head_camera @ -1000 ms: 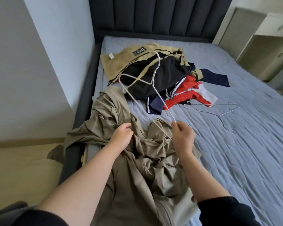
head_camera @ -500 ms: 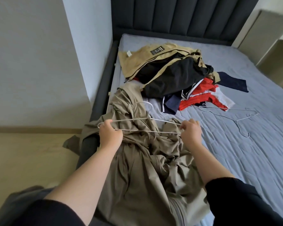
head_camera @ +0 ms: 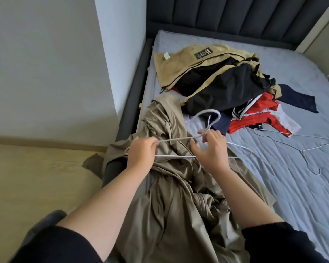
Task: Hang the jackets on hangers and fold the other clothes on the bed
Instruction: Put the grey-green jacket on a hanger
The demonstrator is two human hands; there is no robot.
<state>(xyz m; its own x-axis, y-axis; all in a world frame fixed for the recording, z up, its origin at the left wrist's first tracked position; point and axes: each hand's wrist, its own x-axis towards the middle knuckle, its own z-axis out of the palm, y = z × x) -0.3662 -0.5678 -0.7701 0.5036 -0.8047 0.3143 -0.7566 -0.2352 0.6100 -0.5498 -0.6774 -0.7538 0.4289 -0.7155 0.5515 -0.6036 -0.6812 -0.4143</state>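
Observation:
A crumpled olive-brown jacket [head_camera: 179,196] lies on the near left part of the bed [head_camera: 292,186], partly hanging over its edge. A white wire hanger [head_camera: 179,139] hovers flat just above the jacket. My left hand [head_camera: 141,153] grips the hanger's left end. My right hand [head_camera: 210,149] is at the hanger's neck below the hook, fingers spread and mostly straight, thumb and forefinger near the wire. Beyond lies a pile of clothes [head_camera: 226,88]: a tan jacket, black cloth, red, white and navy garments.
A second white wire hanger [head_camera: 300,147] lies on the grey mattress to the right. The dark padded headboard [head_camera: 235,18] stands at the far end. A wall and wooden floor [head_camera: 36,177] run along the bed's left side.
The hanger swung from upright in my right hand alone to flat over the jacket. My left hand took its left end. My right hand slid from the right end to the neck.

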